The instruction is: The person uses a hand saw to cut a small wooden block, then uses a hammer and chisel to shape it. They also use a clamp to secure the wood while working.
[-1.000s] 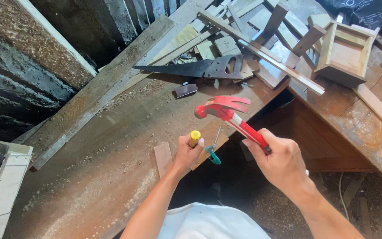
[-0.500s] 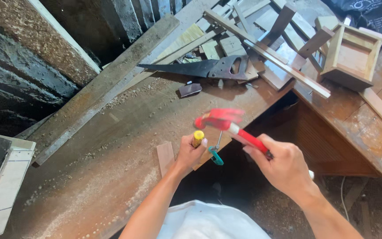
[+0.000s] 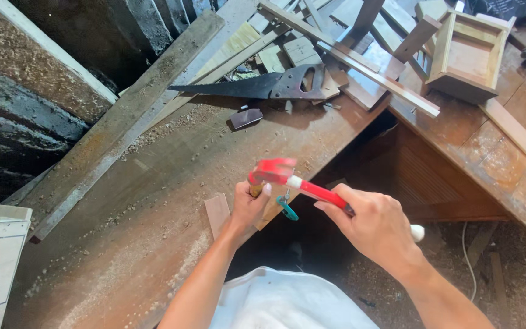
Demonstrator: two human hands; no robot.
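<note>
Head view: hammer (image 3: 299, 183) head now lies lower than one second ago, down on the handle top of the tool in the left hand (image 3: 248, 207). Right hand (image 3: 375, 228) is wrapped tight around the hammer's red grip. Hammer head is red and blurred; both sit at the table (image 3: 153, 183) edge.

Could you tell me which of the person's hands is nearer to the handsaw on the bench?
Left. The left hand is below the handsaw, at the bench edge; the right hand is farther down and right, gripping the hammer.
</note>
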